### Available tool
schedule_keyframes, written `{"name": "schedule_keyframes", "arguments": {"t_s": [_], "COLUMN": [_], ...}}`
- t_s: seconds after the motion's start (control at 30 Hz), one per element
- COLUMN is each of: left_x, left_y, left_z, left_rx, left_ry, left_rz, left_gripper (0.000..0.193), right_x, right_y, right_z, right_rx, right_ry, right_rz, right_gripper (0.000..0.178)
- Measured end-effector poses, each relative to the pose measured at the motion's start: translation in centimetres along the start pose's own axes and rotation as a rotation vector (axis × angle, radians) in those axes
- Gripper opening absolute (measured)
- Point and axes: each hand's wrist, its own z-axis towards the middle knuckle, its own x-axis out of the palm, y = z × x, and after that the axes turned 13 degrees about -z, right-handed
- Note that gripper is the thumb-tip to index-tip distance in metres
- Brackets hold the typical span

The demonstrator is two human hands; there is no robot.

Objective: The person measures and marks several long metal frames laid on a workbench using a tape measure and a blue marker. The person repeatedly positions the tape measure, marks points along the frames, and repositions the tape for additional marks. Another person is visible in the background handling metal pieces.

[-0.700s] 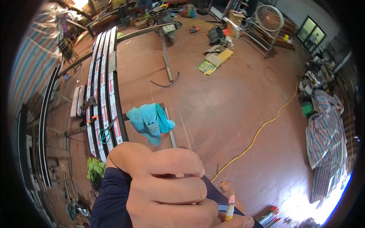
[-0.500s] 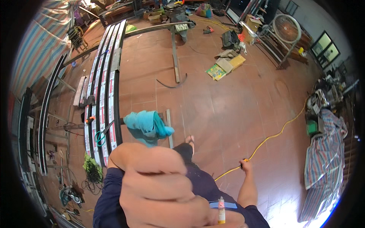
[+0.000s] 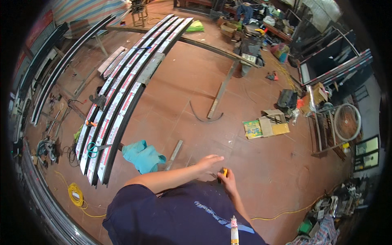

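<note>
My left hand reaches across in front of my dark blue shirt, its fingers stretched out and holding nothing that I can see. Just beside and below it, my right hand is closed around a small yellow-and-black object, whose exact kind is not clear. The hands are close together; whether they touch is hard to tell. A lit-looking cigarette juts in from the lower edge, apart from both hands. Left of my left forearm, a turquoise cloth hangs over a support beside long, label-covered metal profiles.
Scissors with green handles and an orange-handled tool lie on the profiles. A yellow cord crosses the tiled floor. Flattened cardboard, a large fan and a metal bar stand or lie farther off.
My left hand has dropped from close by the cigarette, where it was curled, to beside my right hand, and its fingers have straightened. My right hand has moved inward with the yellow-and-black object. The view has turned.
</note>
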Motion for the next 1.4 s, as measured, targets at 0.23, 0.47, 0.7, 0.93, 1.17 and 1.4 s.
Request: {"name": "schedule_keyframes", "arguments": {"t_s": [0.23, 0.47, 0.7, 0.93, 1.17, 1.4], "left_x": [-0.5, -3.8, -3.7, -9.0, -17.9, -25.7], "left_y": [-8.2, -19.9, -29.1, -35.8, -47.5, -48.6], "left_z": [8.3, 15.5, 16.8, 21.0, 19.1, 7.7], "left_rx": [0.182, 0.408, 0.497, 0.504, 0.214, 0.222], "left_ry": [0.033, -0.163, -0.588, -0.666, -0.773, -0.945], "left_rz": [-0.496, 0.011, 0.759, 0.594, 0.518, 0.486], "left_gripper": [0.056, 0.058, 0.082, 0.086, 0.06, 0.049], "right_x": [-0.1, -3.3, -1.8, 3.4, 11.2, 17.7], "right_y": [15.3, 24.8, 34.0, 40.5, 50.9, 66.6], "right_z": [16.1, 33.7, 43.6, 53.1, 65.6, 83.7], "right_rx": [-0.564, -0.152, -0.09, 0.107, 0.086, -0.047], "right_ry": [0.227, 0.573, 0.856, 0.912, 0.694, 0.278], "right_rz": [-0.291, -0.153, -0.188, -0.203, -0.192, 0.101], "right_gripper": [0.076, 0.039, 0.022, 0.013, 0.007, 0.023]}}
